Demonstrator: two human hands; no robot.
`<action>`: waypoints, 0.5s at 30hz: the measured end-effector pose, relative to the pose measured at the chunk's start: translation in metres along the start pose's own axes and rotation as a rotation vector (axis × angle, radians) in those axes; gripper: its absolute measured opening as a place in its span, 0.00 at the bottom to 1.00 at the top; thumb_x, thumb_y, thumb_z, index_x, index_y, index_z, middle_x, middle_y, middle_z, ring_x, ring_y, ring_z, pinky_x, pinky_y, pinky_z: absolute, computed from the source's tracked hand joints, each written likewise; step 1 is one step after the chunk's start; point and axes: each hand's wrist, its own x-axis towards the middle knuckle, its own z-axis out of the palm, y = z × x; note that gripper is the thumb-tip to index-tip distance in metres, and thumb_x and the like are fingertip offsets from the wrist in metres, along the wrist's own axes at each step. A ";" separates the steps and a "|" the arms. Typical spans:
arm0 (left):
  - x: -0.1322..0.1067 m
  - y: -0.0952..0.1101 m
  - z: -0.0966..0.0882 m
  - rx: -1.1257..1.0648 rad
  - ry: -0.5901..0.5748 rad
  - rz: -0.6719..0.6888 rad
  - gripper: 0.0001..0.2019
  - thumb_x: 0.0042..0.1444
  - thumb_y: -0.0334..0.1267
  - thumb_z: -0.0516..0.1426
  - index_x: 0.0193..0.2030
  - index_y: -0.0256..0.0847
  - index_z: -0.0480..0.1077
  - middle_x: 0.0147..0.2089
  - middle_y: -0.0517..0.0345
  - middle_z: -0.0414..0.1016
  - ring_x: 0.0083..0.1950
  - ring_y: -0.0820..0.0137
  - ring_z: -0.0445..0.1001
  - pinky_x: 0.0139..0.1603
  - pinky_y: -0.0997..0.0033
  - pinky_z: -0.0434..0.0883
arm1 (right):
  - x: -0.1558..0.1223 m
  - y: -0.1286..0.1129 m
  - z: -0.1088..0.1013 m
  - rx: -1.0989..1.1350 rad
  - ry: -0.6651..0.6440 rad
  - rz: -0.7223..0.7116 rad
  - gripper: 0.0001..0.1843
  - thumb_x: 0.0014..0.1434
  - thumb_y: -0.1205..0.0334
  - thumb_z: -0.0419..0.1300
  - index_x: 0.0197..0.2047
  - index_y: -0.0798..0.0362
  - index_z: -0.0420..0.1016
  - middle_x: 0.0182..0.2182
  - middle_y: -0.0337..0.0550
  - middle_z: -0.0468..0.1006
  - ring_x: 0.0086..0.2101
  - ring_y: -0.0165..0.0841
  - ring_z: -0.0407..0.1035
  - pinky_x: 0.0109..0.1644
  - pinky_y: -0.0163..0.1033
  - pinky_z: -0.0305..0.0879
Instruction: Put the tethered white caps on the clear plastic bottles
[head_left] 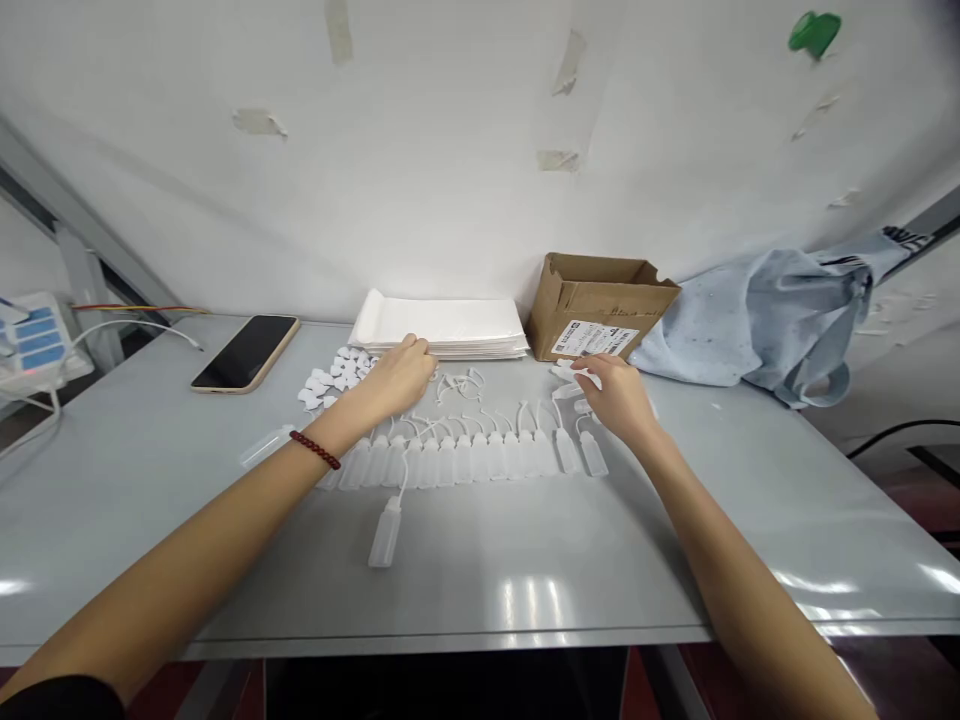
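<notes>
My left hand (409, 372) is closed, its fingers curled down beside a small heap of white cords (461, 384). What it holds, if anything, is hidden. My right hand (619, 395) pinches at a small white piece (589, 377) in front of the cardboard box, among other white and clear parts. Between and below the hands lies a row of translucent small plastic bottles (480, 458), several with white cords at their tops. One separate bottle with a cord (385, 535) lies nearer the front. Small white shaped pieces (337, 372) are heaped left of my left hand.
A stack of white envelopes (450, 322) and an open cardboard box (600, 300) stand against the wall. Light blue fabric (742, 320) lies at the right. A phone (246, 353) and a white cable (142, 324) with a power strip (41, 340) are at the left.
</notes>
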 end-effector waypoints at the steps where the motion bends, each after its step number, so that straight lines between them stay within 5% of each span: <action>1: 0.001 0.000 0.001 0.011 0.005 0.002 0.15 0.58 0.28 0.47 0.33 0.29 0.76 0.38 0.36 0.71 0.47 0.52 0.66 0.45 0.54 0.67 | -0.001 0.001 0.000 -0.019 -0.025 -0.005 0.13 0.56 0.73 0.53 0.39 0.57 0.78 0.39 0.52 0.80 0.42 0.45 0.72 0.47 0.49 0.66; 8: -0.004 0.002 0.000 -0.052 0.070 -0.031 0.15 0.59 0.31 0.49 0.32 0.33 0.77 0.40 0.41 0.72 0.47 0.55 0.64 0.48 0.57 0.65 | -0.005 0.001 -0.004 -0.086 -0.153 -0.035 0.15 0.56 0.74 0.54 0.41 0.53 0.79 0.42 0.47 0.81 0.45 0.44 0.70 0.49 0.48 0.64; 15: -0.022 0.017 -0.022 -0.352 0.183 -0.226 0.12 0.60 0.40 0.53 0.39 0.39 0.78 0.40 0.54 0.79 0.41 0.64 0.72 0.44 0.65 0.69 | -0.007 0.002 0.006 -0.103 -0.187 -0.053 0.10 0.56 0.68 0.58 0.40 0.53 0.79 0.41 0.47 0.82 0.45 0.44 0.71 0.47 0.47 0.64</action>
